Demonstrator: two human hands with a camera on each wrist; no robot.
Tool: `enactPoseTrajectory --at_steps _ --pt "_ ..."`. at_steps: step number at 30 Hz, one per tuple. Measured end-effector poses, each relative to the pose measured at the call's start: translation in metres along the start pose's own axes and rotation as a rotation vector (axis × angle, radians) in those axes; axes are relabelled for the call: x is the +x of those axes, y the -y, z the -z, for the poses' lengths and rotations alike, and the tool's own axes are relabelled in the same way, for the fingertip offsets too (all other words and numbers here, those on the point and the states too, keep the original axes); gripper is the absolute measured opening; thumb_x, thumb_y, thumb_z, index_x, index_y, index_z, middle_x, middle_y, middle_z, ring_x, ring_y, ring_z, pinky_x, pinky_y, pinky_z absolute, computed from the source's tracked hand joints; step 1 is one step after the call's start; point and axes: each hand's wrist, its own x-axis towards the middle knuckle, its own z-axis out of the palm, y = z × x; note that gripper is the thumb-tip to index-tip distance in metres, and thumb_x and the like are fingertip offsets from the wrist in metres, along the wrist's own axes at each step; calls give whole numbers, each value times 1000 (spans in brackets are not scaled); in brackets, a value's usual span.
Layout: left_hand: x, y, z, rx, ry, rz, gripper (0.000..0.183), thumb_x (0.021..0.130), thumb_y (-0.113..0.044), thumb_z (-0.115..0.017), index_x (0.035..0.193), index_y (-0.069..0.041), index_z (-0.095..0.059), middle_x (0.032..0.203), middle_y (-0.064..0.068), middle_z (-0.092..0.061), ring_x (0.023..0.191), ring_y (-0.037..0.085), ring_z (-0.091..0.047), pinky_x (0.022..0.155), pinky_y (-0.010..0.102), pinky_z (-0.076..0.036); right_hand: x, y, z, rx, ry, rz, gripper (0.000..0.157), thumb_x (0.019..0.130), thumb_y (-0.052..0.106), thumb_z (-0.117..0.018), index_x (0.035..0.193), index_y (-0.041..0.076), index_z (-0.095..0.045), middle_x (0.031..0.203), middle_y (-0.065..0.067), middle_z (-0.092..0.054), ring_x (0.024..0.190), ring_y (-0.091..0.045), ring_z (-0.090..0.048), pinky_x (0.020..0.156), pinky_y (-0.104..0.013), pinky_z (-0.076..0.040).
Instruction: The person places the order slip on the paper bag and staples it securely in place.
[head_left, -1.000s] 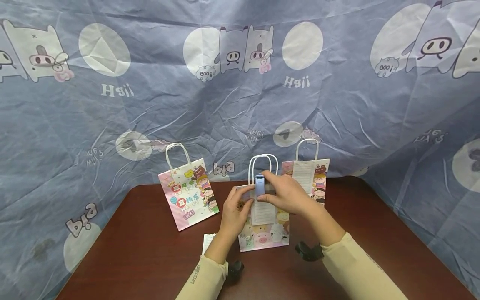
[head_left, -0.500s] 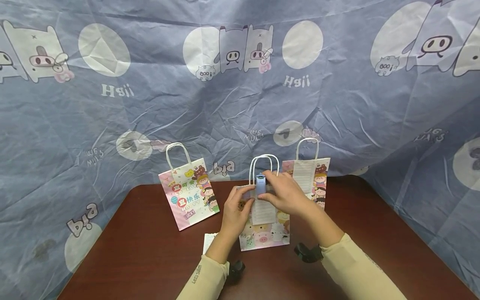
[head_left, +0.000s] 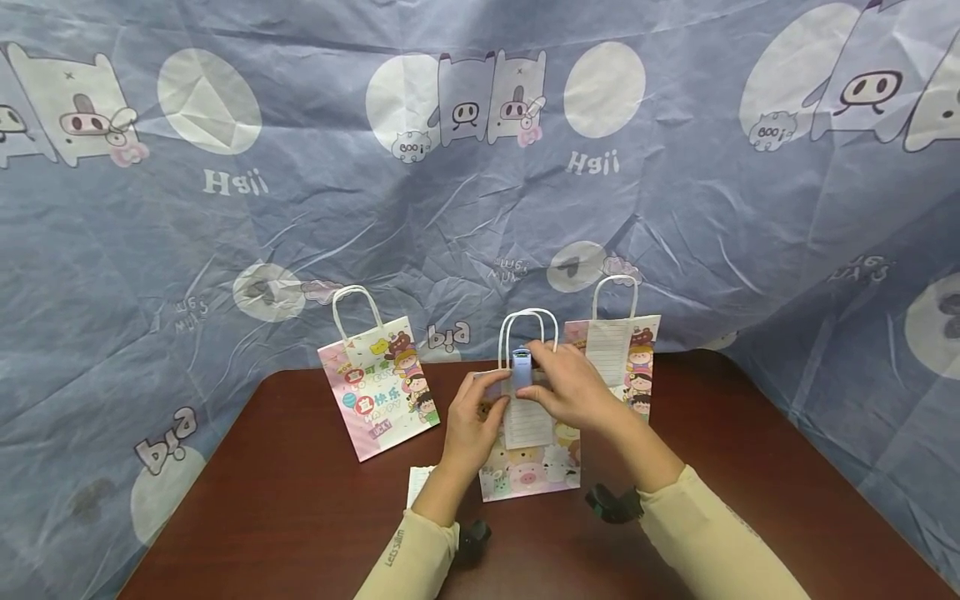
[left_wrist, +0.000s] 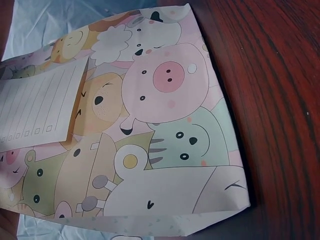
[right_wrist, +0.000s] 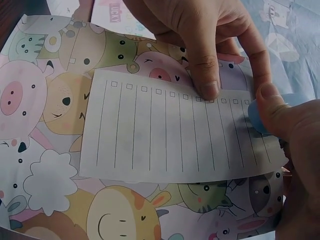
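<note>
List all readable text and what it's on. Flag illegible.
"LUCKY": tilted bag at left
"HAPPY": same bag
"快乐": same bag
"Haii" (perhaps "Hgii"): backdrop cloth
"BOO": same cloth
"bia", spelling uncertain: same cloth
"Lets Slim", slightly blurred: left sleeve
Too small or blurred: right sleeve, blue tool, remaining cloth and bag lettering.
Ruled paper: checkboxes, no readable words.

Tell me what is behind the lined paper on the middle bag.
Behind the paper is the bag; animal drawings show past the paper's edges. The covered part cannot be seen.

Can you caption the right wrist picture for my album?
Left hand presses lined paper onto an animal bag; right hand grips a blue tool.
</note>
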Motion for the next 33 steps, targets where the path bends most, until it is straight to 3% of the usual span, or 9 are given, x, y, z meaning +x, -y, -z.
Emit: enactPoseTrajectory --at_steps 7,33 --pt "4 2 2 -14 14 -17 45 85 7 -72 124 -14 -65 111 6 -63 79 20 -67 65 24 -57 1 -1 -3 -12 -51 16 51 76 30 -83 112 7 -55 82 -3 -58 84 -24 -55 96 -48 -45" --pt "1 -3 3 10 22 1 42 85 6 -73 121 -13 -64 109 7 -63 76 18 -66 66 21 -56 -5 -2 -12 -21 -168 72 49 72 29 -83 107 6 -58 80 -3 -60 83 -26 -59 97 -49 -43"
